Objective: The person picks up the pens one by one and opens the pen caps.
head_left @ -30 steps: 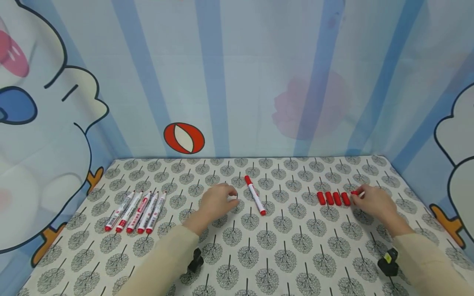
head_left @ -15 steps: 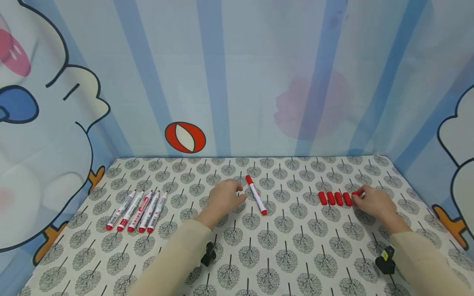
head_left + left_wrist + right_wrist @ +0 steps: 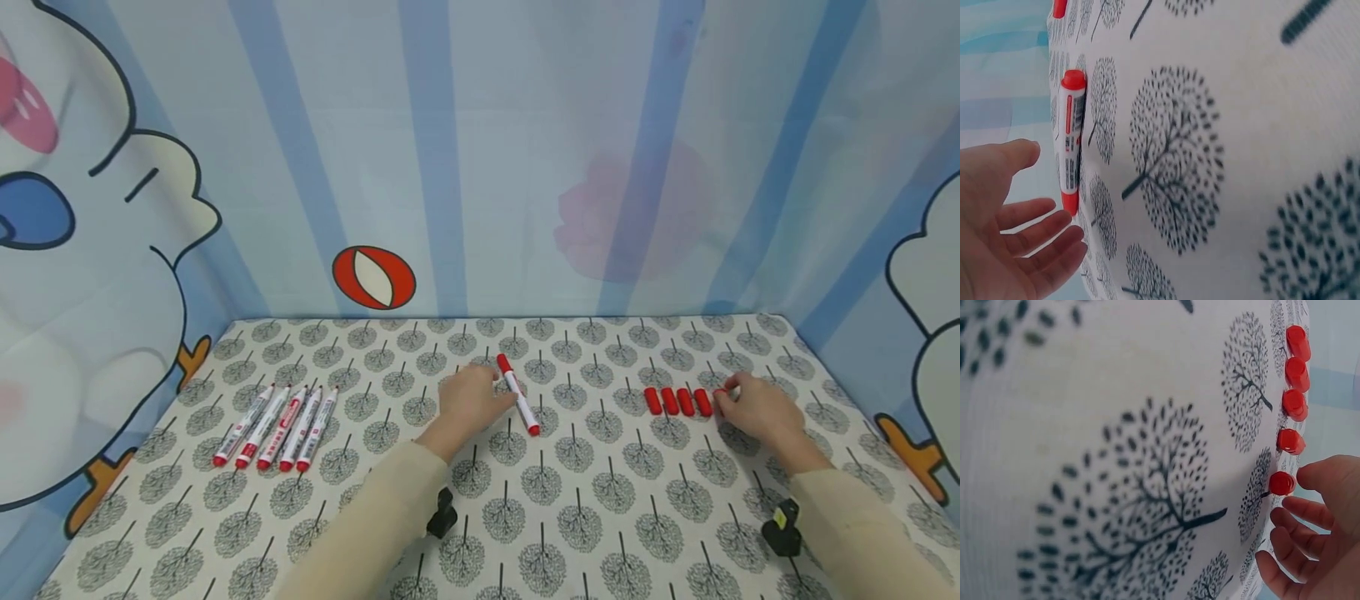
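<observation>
In the head view, my left hand (image 3: 468, 402) is just left of a capped red-and-white marker (image 3: 519, 396) lying on the table. Its thumb reaches toward the barrel while the fingers are relaxed and hold nothing; the left wrist view shows the marker (image 3: 1071, 140) beyond the spread thumb and fingers. On the right, my right hand (image 3: 761, 410) has thumb and index finger on either side of a red marker cap (image 3: 1282, 483), the nearest in a row. Several more red caps (image 3: 686, 402) lie side by side to its left.
Several uncapped markers (image 3: 287, 429) with red ends lie side by side at the table's left. A tree-print cloth (image 3: 577, 521) covers the table. A striped blue curtain (image 3: 495, 167) with cartoon figures stands behind and at the sides.
My left hand has moved right, toward the capped marker, and its thumb now reaches closer to the barrel. My right hand stays at the end cap of the row.
</observation>
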Available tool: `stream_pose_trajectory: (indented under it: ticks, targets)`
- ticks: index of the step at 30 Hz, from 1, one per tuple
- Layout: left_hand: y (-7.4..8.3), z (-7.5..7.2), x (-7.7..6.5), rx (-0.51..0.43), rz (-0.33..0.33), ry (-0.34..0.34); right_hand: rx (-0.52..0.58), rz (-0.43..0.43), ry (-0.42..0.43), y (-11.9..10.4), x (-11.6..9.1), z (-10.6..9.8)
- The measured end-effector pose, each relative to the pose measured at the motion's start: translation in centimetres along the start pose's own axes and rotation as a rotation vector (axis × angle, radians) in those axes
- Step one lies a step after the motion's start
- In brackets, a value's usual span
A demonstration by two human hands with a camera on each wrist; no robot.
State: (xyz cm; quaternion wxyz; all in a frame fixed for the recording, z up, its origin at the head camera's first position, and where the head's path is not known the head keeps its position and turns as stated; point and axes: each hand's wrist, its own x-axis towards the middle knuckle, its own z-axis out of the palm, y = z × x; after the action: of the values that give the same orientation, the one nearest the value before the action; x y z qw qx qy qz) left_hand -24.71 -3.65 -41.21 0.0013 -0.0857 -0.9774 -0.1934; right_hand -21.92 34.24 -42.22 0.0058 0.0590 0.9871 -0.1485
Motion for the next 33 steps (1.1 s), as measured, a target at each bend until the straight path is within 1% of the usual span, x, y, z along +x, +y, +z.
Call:
stream_pose_trajectory:
  ticks: [4,8,12,14,17,21,24,28,33]
  targets:
    - [0.5,0.4,0.0,-0.005,-0.023,0.004,-0.019,-0.026,0.064,0.1,0.1,-0.1]
    - [0.9,0.7,0.1,0.049,-0.035,0.001,-0.015,-0.021,0.117,-0.2,0.1,-0.2]
    - [1.4,1.1,0.0,0.105,-0.052,-0.025,-0.007,-0.016,0.129,-0.4,0.1,-0.4]
    - [1.7,1.3,0.0,0.106,-0.064,-0.030,-0.005,-0.033,0.135,-0.4,0.2,-0.4]
    - [2.1,1.6,-0.1,0.115,-0.082,-0.018,-0.004,-0.082,0.145,-0.6,0.3,-0.3]
    - [2.4,1.9,-0.3,0.164,-0.077,-0.004,-0.002,-0.127,0.162,-1.2,0.4,-0.1]
    - [2.6,2.0,-0.4,0.202,-0.061,-0.001,0.002,-0.139,0.187,-1.9,0.4,0.0]
    - [2.5,1.9,-0.4,0.203,-0.055,-0.016,0.011,-0.171,0.212,-2.8,0.4,0.0]
    - [2.0,1.6,-0.1,0.154,-0.053,-0.051,0.026,-0.211,0.209,-3.9,0.2,0.1]
